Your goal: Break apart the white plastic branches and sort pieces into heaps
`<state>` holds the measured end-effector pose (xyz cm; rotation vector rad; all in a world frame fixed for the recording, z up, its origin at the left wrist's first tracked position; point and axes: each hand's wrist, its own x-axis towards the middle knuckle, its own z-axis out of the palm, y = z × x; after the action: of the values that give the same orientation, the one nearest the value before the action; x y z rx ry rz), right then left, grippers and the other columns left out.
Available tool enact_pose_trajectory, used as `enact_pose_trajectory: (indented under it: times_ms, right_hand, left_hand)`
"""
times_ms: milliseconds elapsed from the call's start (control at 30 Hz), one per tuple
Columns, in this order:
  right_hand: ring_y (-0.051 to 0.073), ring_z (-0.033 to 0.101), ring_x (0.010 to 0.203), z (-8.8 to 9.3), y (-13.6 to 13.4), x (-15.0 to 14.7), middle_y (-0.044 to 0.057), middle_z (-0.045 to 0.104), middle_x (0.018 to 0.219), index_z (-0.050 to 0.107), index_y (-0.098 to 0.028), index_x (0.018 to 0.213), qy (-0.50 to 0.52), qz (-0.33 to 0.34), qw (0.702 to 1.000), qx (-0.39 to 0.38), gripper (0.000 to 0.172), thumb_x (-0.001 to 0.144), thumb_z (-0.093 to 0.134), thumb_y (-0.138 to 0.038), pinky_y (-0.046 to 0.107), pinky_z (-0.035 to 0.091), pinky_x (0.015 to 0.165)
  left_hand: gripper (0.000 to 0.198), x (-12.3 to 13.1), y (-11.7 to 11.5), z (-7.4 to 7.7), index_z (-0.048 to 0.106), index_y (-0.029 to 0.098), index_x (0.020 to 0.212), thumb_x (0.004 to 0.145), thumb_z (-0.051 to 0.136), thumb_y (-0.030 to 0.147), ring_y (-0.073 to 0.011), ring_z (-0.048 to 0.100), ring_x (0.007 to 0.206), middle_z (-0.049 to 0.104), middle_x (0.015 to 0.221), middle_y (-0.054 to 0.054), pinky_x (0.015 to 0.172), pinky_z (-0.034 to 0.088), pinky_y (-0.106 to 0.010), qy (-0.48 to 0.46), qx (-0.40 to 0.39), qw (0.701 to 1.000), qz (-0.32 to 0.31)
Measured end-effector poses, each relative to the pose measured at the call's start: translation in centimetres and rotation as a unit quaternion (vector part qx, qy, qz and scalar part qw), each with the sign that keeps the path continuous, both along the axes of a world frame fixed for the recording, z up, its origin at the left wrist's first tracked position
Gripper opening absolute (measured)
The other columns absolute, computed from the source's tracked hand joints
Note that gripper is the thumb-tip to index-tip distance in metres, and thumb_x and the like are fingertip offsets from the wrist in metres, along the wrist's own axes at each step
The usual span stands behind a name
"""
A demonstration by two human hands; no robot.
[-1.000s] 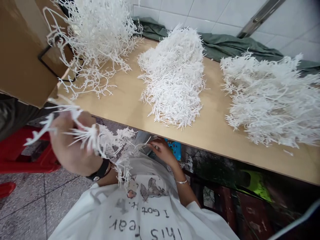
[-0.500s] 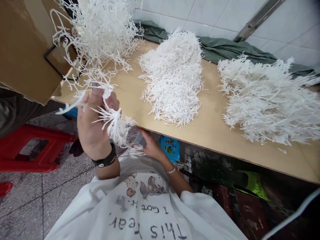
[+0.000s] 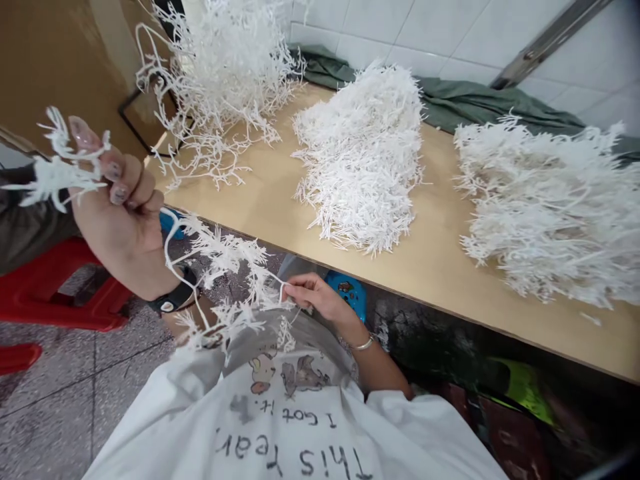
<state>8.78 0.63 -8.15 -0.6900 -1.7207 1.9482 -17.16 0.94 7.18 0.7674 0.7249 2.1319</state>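
Note:
At the left, beyond the table's edge, my left hand (image 3: 120, 200) is raised with its fingers closed on a white plastic branch sprig (image 3: 63, 167). Longer white branched strands (image 3: 235, 253) stretch below it, across my forearm and the front of my shirt. My right hand (image 3: 313, 297) pinches a thin white stem of these strands between thumb and fingers, just below the table's front edge. Whether the sprig and the strands are one piece, I cannot tell.
On the wooden table (image 3: 240, 213) lie a tangled white branch heap (image 3: 225, 80), a dense middle pile (image 3: 365, 160) and a right pile (image 3: 555, 207). A cardboard box (image 3: 60, 80) stands at left. A red stool (image 3: 65, 287) and a blue item (image 3: 350, 293) are below.
My left hand has moved left, away from the heap, with the sprig. The strands now spread between my hands, and my right hand has come up and pinches a stem.

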Motion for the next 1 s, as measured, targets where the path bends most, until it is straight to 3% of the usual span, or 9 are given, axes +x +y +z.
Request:
enact_pose_trajectory:
  times_ms: [267,500,567,633,667,733,833,933,1000]
  right_hand:
    - [0.004,0.016,0.043,4.1,-2.3,1.5,-0.010,0.022,0.047,0.067,-0.014,0.103,0.049,0.106,0.986,-0.123,0.032,0.093,0.050,-0.039,0.023,0.012,0.043]
    - [0.004,0.019,0.041,3.4,-1.8,1.4,-0.011,0.028,0.048,0.054,-0.014,0.127,0.012,0.177,0.978,-0.108,0.044,0.093,0.046,-0.040,0.020,0.018,0.040]
    - [0.006,0.034,0.040,3.2,-1.7,1.5,-0.005,0.051,0.055,0.051,-0.017,0.132,-0.050,0.136,0.989,-0.023,0.046,0.095,0.042,-0.042,0.020,0.029,0.040]
    - [0.012,0.060,0.062,3.6,-1.7,1.9,0.008,0.070,0.094,0.047,-0.020,0.137,-0.144,0.048,0.980,0.124,0.048,0.095,0.042,-0.043,0.025,0.048,0.055]
    - [0.017,0.066,0.083,3.9,-1.6,2.3,0.011,0.066,0.116,0.047,-0.022,0.138,-0.190,0.003,0.960,0.205,0.048,0.094,0.044,-0.042,0.030,0.054,0.069]
    - [0.026,0.057,0.119,5.1,-1.5,3.4,0.010,0.053,0.139,0.051,-0.024,0.135,-0.250,-0.044,0.909,0.330,0.046,0.092,0.051,-0.039,0.042,0.050,0.096]
    - [0.023,0.060,0.116,7.5,-1.7,4.8,0.007,0.063,0.127,0.061,-0.026,0.121,-0.225,-0.066,0.897,0.374,0.031,0.092,0.052,-0.033,0.042,0.048,0.100]
    - [0.015,0.067,0.080,9.3,-2.2,4.7,0.005,0.070,0.091,0.066,-0.024,0.096,-0.087,-0.167,0.923,0.334,0.020,0.092,0.051,-0.037,0.029,0.055,0.071]
    - [0.013,0.060,0.064,9.9,-2.5,3.6,0.004,0.064,0.078,0.061,-0.023,0.088,-0.016,-0.223,0.925,0.307,0.028,0.090,0.052,-0.049,0.026,0.049,0.055]
  left_hand:
    - [0.035,-1.0,-0.3,-1.6,0.047,0.017,0.057,0.090,0.056,0.014,-0.0021,0.023,0.036,0.025,0.048,0.007,0.031,0.023,-0.010,0.022,-0.011,0.998,-0.063]
    - [0.051,0.5,0.4,-1.4,0.033,0.016,0.057,0.104,0.013,0.019,-0.0021,0.013,0.034,0.015,0.049,0.008,0.033,0.006,-0.014,0.000,0.009,1.000,-0.025]
    - [0.048,1.9,0.0,-1.4,0.036,0.015,0.060,0.104,0.015,0.014,-0.0019,0.015,0.036,0.020,0.049,0.007,0.036,0.006,-0.016,0.007,0.001,1.000,-0.003]
    - [0.039,3.5,-0.6,-1.8,0.043,0.015,0.064,0.101,0.032,0.014,-0.0030,0.021,0.038,0.028,0.050,0.007,0.038,0.010,-0.019,0.024,0.009,1.000,0.002]
    - [0.032,4.4,-1.0,-2.2,0.047,0.016,0.066,0.097,0.045,0.018,-0.0040,0.024,0.039,0.032,0.050,0.007,0.038,0.014,-0.021,0.037,0.009,0.999,-0.006]
    - [0.017,6.1,-1.9,-3.2,0.057,0.018,0.073,0.087,0.064,0.025,-0.0067,0.033,0.042,0.041,0.053,0.006,0.039,0.022,-0.023,0.064,-0.012,0.998,-0.010]
    - [0.027,8.3,-3.2,-4.5,0.060,0.021,0.065,0.083,0.066,0.040,-0.0105,0.043,0.050,0.046,0.058,0.003,0.046,0.033,-0.025,0.177,-0.125,0.976,0.004]
    - [0.033,9.5,-3.9,-4.5,0.057,0.019,0.060,0.081,0.068,0.043,-0.0109,0.043,0.052,0.046,0.056,0.002,0.048,0.035,-0.025,0.274,-0.135,0.950,-0.066]
    - [0.031,9.9,-4.3,-4.2,0.055,0.019,0.064,0.083,0.066,0.040,-0.0104,0.042,0.053,0.045,0.057,0.002,0.050,0.035,-0.024,0.326,-0.140,0.930,-0.099]
